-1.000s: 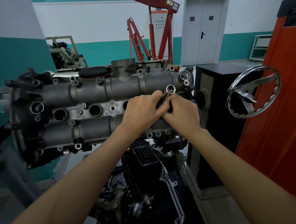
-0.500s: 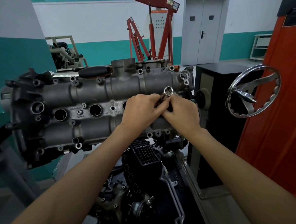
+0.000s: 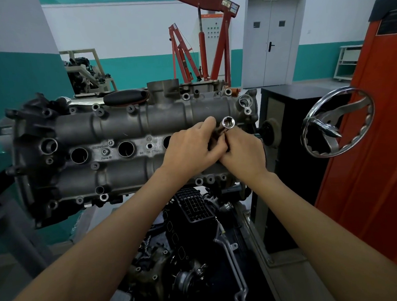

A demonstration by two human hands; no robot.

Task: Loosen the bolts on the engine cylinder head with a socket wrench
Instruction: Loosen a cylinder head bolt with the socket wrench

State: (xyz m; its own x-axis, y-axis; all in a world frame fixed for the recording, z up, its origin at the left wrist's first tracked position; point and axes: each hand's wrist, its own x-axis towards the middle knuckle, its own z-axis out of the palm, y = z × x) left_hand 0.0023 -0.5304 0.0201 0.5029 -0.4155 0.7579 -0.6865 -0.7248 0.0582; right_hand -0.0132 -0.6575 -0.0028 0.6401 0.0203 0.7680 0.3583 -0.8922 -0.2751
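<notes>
Presently, the socket wrench (image 3: pixel 224 131) is held clear of any fastener, in front of the right end of the engine cylinder head (image 3: pixel 126 136). Only its bright socket (image 3: pixel 228 122) and a short length of dark shank are exposed; the open mouth of the socket is turned up toward the camera and is seated on nothing. The rest of the tool is hidden between the two hands, so its handle cannot be assessed.

The left hand (image 3: pixel 189 148) is curled round the shank from the left, with a finger raised just beside the socket. The right hand (image 3: pixel 243 153) is closed on the lower part of the tool from the right. Both hands are pressed close together, touching at the knuckles. It is judged that the socket is being fitted or adjusted on its drive, not applied.

On progress: no bolt is seen engaged. Several bosses along the upper and lower edges of the head show round fastener heads or empty holes, but which of these are bolts, and whether any is loosened, cannot be told. The work is therefore judged to be at the preparation stage, with the loosening itself outstanding.

Beyond the head, a chrome handwheel (image 3: pixel 337 121) stands to the right before an orange cabinet (image 3: pixel 366 138). A red engine hoist (image 3: pixel 211 43) and a grey double door (image 3: pixel 276 41) are noted against the far wall.
</notes>
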